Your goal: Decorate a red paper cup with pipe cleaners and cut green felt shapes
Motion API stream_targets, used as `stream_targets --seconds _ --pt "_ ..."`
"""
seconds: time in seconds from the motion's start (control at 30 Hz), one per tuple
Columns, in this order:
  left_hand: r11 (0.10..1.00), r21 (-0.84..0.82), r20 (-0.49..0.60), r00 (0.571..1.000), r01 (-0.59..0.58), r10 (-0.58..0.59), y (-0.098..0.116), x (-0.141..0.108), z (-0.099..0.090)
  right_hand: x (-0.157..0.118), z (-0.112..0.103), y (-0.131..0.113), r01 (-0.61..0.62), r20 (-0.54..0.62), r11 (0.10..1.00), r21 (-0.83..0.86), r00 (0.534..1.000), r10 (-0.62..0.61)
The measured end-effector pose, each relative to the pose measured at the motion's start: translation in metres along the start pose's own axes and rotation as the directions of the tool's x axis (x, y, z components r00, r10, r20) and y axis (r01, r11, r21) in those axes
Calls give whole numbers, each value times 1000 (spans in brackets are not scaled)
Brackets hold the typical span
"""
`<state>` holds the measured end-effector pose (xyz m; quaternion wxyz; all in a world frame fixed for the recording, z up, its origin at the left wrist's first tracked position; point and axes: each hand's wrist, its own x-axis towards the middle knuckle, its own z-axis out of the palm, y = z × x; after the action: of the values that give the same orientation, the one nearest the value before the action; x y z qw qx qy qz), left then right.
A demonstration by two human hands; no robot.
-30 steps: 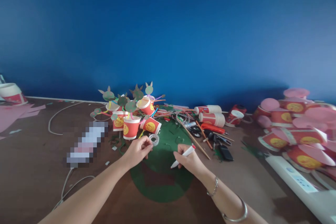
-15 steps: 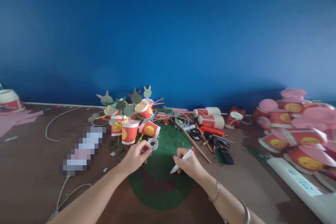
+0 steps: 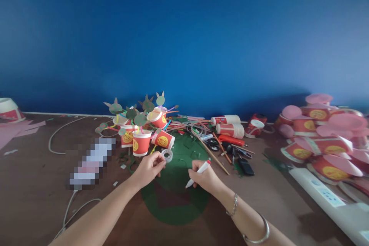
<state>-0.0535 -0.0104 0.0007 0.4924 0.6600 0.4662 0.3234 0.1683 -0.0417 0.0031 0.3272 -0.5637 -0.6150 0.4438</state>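
The right hand is half curled, thumb side up, with its forearm running back toward the lower right and a bracelet at the wrist. Its thumb and fingers grip a white marker, red end up and to the right of the grip, tip slanting down to its left, above the green disc; whether the tip touches is hard to tell. To the left of that grip, just apart, the left hand is bent inward, thumb and fingertips drawn together; I cannot tell whether they close on anything. Just beyond its fingertips lies a tape roll, and farther off stand the cups. Beyond the marker grip lies a stick. Against half a second ago, the whole view has shifted slightly; both hands keep nearly the same pose and spacing, and the marker remains in the right hand.
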Motion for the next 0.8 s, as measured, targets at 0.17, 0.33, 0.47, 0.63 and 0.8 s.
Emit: stream_targets --seconds 0.17,0.33,0.47,0.63,0.8 --pt "1000 -5 1 1000 -4 4 0 0 0 0 0 1 -11 40 1000 6 999 11" --pt "1000 2 6 1000 -8 8 0 0 -1 0 0 0 -32 51 999 26 998 31" --pt "1000 6 6 1000 -3 3 0 -1 -1 -1 -6 -4 -15 41 990 140 999 9" --pt "1000 -5 7 1000 -2 2 1 0 0 0 -10 -7 11 53 996 85 998 -16" --pt "1000 -3 3 1000 -10 10 0 0 0 0 -6 -6 4 16 1000 14 1000 -4"
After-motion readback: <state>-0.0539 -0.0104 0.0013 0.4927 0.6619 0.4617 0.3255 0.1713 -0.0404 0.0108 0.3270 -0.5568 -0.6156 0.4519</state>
